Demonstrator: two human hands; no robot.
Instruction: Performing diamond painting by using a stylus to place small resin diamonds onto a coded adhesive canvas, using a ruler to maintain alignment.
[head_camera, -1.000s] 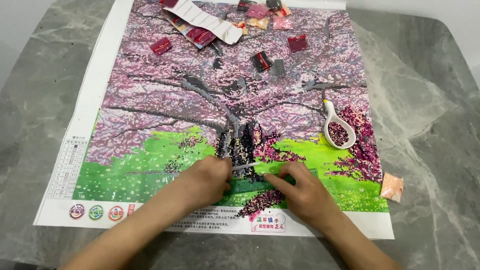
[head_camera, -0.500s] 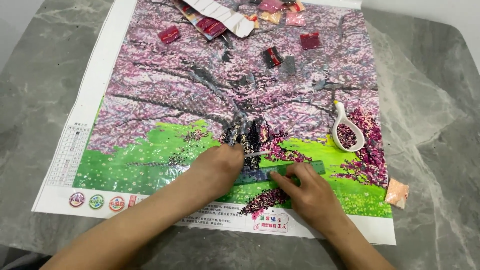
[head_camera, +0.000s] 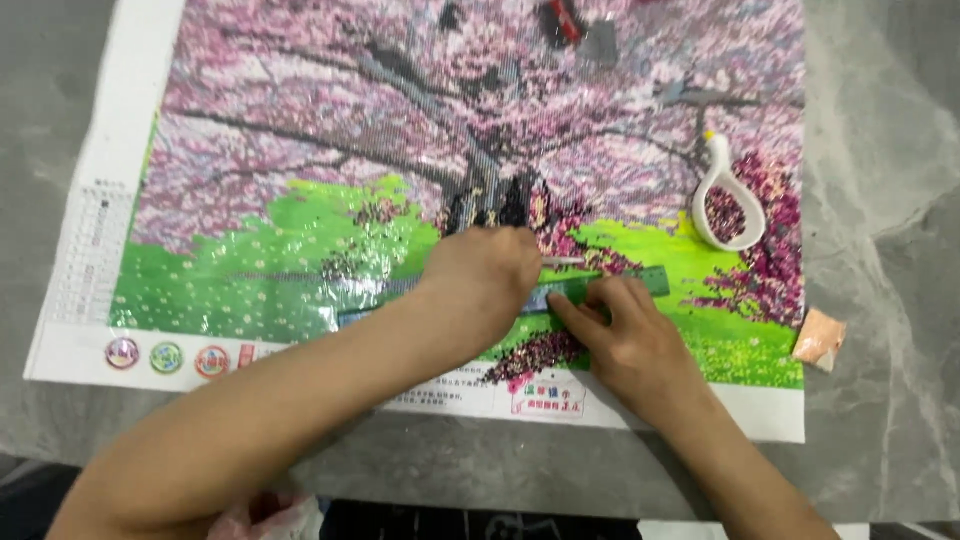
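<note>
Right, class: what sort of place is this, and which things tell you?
Probably a home craft table: a bead-picture canvas lies spread over a grey marble-look table, with a white bead tray and a small packet.

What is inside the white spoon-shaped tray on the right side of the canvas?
The white tray holds a small heap of dark reddish beads, lying on its bowl. Whatever lies under the heap is covered. The tray rests on the canvas.

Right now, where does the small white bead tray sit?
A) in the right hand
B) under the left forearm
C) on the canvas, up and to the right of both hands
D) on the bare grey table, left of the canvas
C: the white bead tray, holding dark beads, rests on the diamond-painting canvas, above and to the right of the right hand and left hand.
</note>
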